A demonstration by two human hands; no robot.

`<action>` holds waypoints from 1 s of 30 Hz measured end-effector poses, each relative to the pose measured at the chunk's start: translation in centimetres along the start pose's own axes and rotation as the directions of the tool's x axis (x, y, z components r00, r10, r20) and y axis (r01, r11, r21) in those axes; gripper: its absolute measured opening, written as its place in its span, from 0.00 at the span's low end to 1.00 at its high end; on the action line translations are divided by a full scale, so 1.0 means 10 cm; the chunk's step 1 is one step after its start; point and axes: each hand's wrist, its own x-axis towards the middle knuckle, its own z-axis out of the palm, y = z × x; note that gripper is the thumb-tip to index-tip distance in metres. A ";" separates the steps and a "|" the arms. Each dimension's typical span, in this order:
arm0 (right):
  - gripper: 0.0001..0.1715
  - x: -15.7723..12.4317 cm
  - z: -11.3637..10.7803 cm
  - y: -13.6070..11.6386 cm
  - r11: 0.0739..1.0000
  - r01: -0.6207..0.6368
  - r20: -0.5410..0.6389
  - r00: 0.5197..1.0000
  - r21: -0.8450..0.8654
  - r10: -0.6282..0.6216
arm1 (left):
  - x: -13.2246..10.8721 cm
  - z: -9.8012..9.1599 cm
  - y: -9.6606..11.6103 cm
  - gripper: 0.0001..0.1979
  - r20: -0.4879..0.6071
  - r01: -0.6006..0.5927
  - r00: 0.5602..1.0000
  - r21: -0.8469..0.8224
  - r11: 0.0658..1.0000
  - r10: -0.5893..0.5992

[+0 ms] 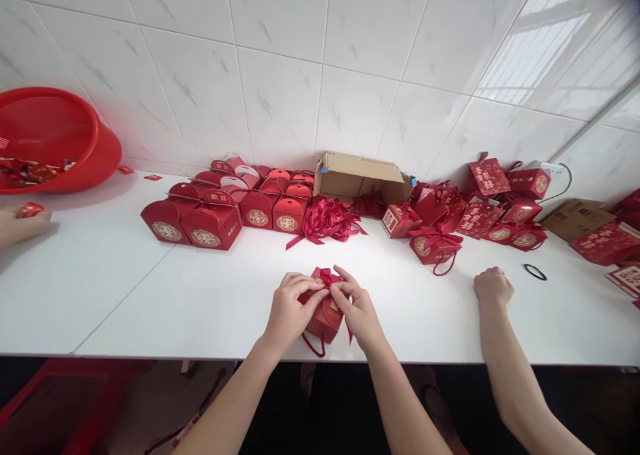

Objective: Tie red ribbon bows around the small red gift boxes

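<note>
A small red gift box point(327, 322) with gold print stands at the front of the white table, right before me. On top of it is a red ribbon bow point(327, 277). My left hand point(297, 302) pinches the bow from the left, thumb and fingers closed on it. From the right, my right hand point(356, 303) pinches the same ribbon between thumb and index finger, its other fingers raised. A dark red cord handle point(315, 348) hangs at the box's front, and one ribbon tail falls on the right. My fingers partly hide the bow's middle.
Red boxes point(210, 222) stand in rows at the back left, beside a heap of ribbons point(333, 220) and an open cardboard box point(360, 175). Tied boxes point(435, 245) sit back right. Other people's hands rest right point(493, 286) and left point(30, 222), near a red basin point(107, 142).
</note>
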 end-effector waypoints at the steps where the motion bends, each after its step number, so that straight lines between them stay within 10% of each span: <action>1: 0.16 -0.01 -0.02 -0.01 1.000 0.004 0.006 1.000 -0.006 -0.004 | 0.01 -0.01 -0.01 0.03 0.016 0.006 1.000 -0.008 1.000 -0.006; 12: 0.15 -0.08 -0.32 -0.07 0.921 0.134 -0.011 0.989 -0.367 -0.148 | 0.12 -0.25 0.06 0.06 0.321 0.064 0.945 -0.020 0.998 -0.054; 19: 0.26 -0.13 -0.49 -0.46 0.913 0.002 0.289 0.949 -0.408 0.128 | 0.21 -0.30 0.07 0.07 0.427 -0.005 0.904 -0.010 1.000 0.008; 30: 0.09 0.22 -0.37 -0.40 0.840 0.398 0.388 0.887 -0.369 -0.250 | 0.42 -0.40 0.20 0.09 0.586 -0.286 0.798 0.158 0.945 0.143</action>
